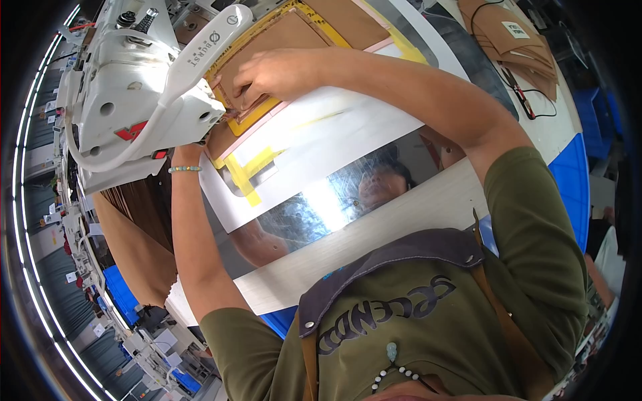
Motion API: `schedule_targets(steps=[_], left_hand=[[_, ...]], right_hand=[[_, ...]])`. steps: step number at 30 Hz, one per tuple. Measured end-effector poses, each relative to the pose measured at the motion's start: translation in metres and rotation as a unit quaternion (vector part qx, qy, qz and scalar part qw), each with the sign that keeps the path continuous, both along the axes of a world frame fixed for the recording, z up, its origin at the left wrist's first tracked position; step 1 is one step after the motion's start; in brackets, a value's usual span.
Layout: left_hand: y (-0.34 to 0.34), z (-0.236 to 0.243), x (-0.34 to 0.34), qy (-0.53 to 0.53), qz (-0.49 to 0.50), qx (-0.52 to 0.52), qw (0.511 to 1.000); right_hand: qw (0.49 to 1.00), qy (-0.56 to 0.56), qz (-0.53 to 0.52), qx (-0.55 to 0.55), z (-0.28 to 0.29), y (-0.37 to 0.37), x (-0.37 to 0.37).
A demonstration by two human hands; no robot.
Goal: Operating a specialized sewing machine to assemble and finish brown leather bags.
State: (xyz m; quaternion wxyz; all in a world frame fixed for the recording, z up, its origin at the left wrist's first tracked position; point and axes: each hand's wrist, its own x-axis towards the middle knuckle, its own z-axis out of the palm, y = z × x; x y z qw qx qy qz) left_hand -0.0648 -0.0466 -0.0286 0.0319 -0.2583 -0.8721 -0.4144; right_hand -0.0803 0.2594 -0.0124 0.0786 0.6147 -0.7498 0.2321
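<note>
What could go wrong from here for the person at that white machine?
The right hand lies close to the white machine, so it might get pinched if the machine moves. The left hand is mostly hidden by the machine, so a slip could go unseen. The beaded bracelet could perhaps snag.

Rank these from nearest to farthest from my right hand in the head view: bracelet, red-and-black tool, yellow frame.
1. Yellow frame: partly beneath your right hand.
2. Bracelet: to the hand's lower left.
3. Red-and-black tool: far off to the right.
</note>
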Motion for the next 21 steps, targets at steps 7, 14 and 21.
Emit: schedule_targets(steps=[7, 14, 21], left_hand=[[-0.002, 0.003, -0.012, -0.085, 0.021, 0.084, 0.993], [-0.003, -0.001, 0.004, 0.155, -0.001, -0.114, 0.981], [-0.047, -0.028, 0.005, 0.266, -0.017, -0.213, 0.94]], right_hand=[[1.0, 0.004, -0.002, 0.01, -0.001, -0.003, -0.003], [1.0, -0.011, 0.008, 0.017, -0.004, -0.006, -0.006], [0.992, 0.049, -0.112, 0.035, 0.001, -0.021, -0.015]])
